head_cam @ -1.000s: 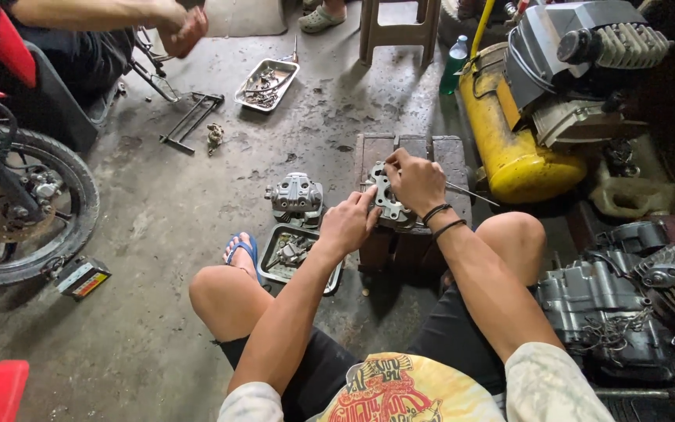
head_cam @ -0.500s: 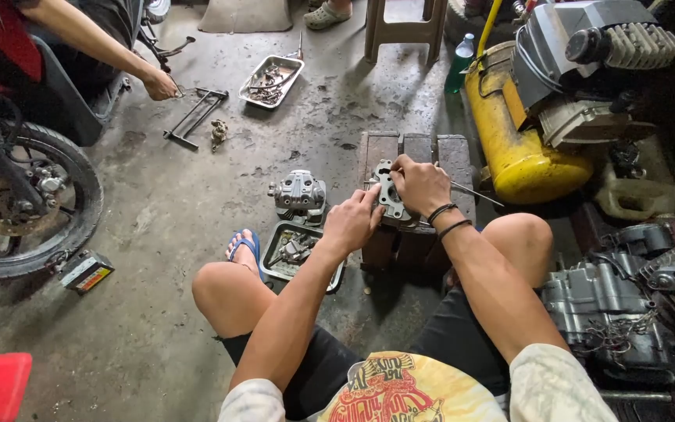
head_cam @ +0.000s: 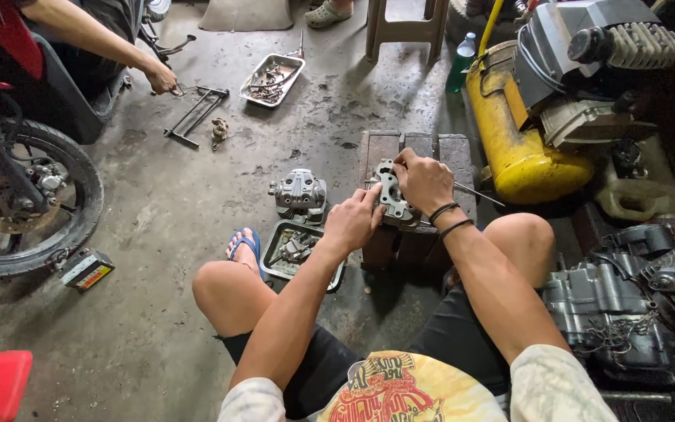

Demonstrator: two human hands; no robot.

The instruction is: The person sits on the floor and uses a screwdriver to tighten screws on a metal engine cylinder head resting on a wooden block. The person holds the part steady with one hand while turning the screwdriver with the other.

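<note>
Left hand, right hand gripping metal engine part

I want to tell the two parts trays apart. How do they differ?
The near tray lies beside the person's blue sandal, left of the left hand; the far tray lies nearer the other person's hand. The near one is partly hidden by the forearm; the far one shows whole. Both are rectangular metal trays holding small parts.

This is a motorcycle repair workshop, worked at floor level. The concrete floor is stained and oily (grime everywhere). A motorcycle wheel with its brake disc stands at the left, a yellow air compressor at the right, metal trays of small parts and bare engine castings lie about.
</note>
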